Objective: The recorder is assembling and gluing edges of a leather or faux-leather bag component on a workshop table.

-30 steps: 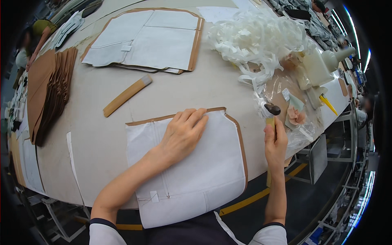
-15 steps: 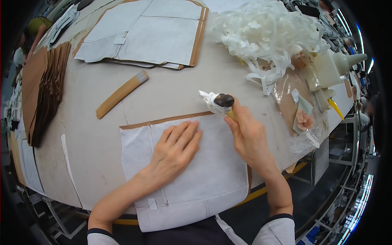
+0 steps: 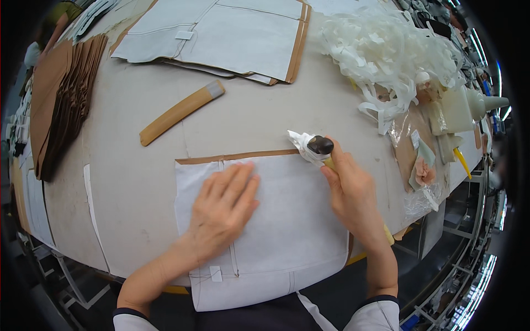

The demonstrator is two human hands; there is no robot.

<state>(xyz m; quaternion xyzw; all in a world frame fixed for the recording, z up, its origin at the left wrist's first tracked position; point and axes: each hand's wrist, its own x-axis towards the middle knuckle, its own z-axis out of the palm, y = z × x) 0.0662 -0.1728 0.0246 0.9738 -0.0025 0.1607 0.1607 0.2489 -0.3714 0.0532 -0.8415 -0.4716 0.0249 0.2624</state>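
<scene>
A pale grey-white sewn panel (image 3: 292, 220) with a brown edge strip (image 3: 243, 156) along its far side lies in front of me, its near end hanging over the table edge. My left hand (image 3: 223, 207) is over the panel's left part, palm down with fingers stretched out, slightly blurred. My right hand (image 3: 356, 190) grips a hammer (image 3: 320, 145) by its yellow handle. White wrapping covers part of the hammer's head; one dark end shows. The head is at the far edge of the panel, right of the visible strip; whether it touches is hard to tell.
A curved wooden tool (image 3: 179, 115) lies beyond the panel. Stacked white panels (image 3: 243, 38) lie at the back, folded brown pieces (image 3: 61, 105) at left. On the right are tangled white strips (image 3: 386, 49), a translucent bottle (image 3: 455, 110) and a plastic bag (image 3: 422, 204).
My left hand has shifted left across the panel. The hammer stays by the panel's far edge in my right hand. The whole view has shifted somewhat, so the tabletop things appear further right.
</scene>
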